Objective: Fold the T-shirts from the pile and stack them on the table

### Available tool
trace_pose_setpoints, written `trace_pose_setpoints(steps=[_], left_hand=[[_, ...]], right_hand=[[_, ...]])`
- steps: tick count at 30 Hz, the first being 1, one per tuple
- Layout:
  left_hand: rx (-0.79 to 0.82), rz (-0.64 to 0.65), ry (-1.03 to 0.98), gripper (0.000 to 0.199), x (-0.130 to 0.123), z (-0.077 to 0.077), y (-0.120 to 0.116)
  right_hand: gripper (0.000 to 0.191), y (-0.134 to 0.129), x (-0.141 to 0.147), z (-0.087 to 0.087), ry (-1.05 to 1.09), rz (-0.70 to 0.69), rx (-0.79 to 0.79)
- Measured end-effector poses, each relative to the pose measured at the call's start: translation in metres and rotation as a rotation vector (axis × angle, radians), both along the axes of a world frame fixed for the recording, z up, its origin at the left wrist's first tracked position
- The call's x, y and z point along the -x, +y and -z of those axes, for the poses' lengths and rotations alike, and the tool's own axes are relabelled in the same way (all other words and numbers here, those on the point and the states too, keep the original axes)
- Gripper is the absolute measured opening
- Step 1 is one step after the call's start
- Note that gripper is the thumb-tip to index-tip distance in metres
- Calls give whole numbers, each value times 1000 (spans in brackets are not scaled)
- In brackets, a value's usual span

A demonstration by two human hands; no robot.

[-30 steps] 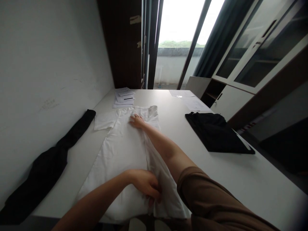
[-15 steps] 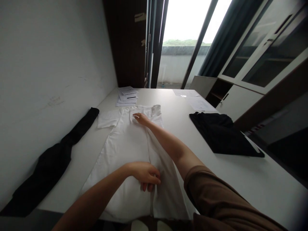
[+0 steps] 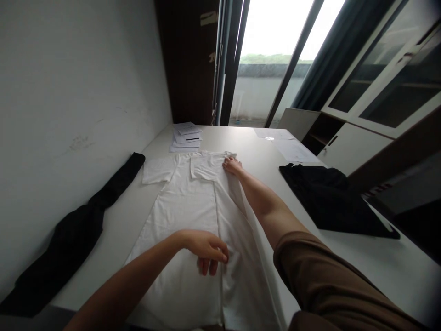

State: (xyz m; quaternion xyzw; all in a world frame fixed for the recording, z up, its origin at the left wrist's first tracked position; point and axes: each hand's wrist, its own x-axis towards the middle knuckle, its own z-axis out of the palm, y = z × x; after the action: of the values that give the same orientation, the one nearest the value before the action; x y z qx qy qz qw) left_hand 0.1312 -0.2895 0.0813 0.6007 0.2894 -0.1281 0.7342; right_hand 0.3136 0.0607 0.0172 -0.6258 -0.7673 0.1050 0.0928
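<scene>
A white short-sleeved garment (image 3: pixel 182 207) lies on the white table, its right side folded over so that one sleeve rests on top near the far end. My right hand (image 3: pixel 233 165) is on the garment's far right corner, fingers bent at the cloth; whether they grip it is too small to tell. Over the lower middle, beside the folded edge, hangs my left hand (image 3: pixel 208 252), fingers curled and the thumb near the forefinger. Whether cloth is between those fingers cannot be made out.
A long black garment (image 3: pixel 79 227) lies along the left wall. Papers with a pen (image 3: pixel 186 138) are at the far left of the table (image 3: pixel 257 161). More sheets (image 3: pixel 292 149) lie far right, near a folded black garment (image 3: pixel 336 200).
My right hand has moved right, from the folded sleeve to the far right corner of the white garment. The view has shifted slightly; my left hand stays nearly in place.
</scene>
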Motion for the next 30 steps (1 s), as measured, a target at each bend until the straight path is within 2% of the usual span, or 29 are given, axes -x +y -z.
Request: trace_pose_setpoints(steps=[5,9,13,18,20,25,27,30], left_hand=[[96,-121,-128,42,8,21,5],[127,-143,-151,39,7,25,7],[137,-154,-161,33,9,23,7],[123,-214,-195,34,11,26,7],[132,-240,-212,34,12,27,7],[101,-258,-207,29,12,19,6],[15,-251,-164,23,12,12,6],[-157,-217,-63,14,12,1,3]], right_hand=[[56,19,8,-2,-71,-28,-57],[71,43,18,-14,-181,-15,-102],[55,58,30,-19,-250,-51,-122],[39,68,45,-13,-159,2,32],[32,72,50,-12,-152,10,37],[30,79,59,-12,-68,85,-78],[32,80,63,-10,-3,116,-118],[32,80,65,-5,59,89,-136]])
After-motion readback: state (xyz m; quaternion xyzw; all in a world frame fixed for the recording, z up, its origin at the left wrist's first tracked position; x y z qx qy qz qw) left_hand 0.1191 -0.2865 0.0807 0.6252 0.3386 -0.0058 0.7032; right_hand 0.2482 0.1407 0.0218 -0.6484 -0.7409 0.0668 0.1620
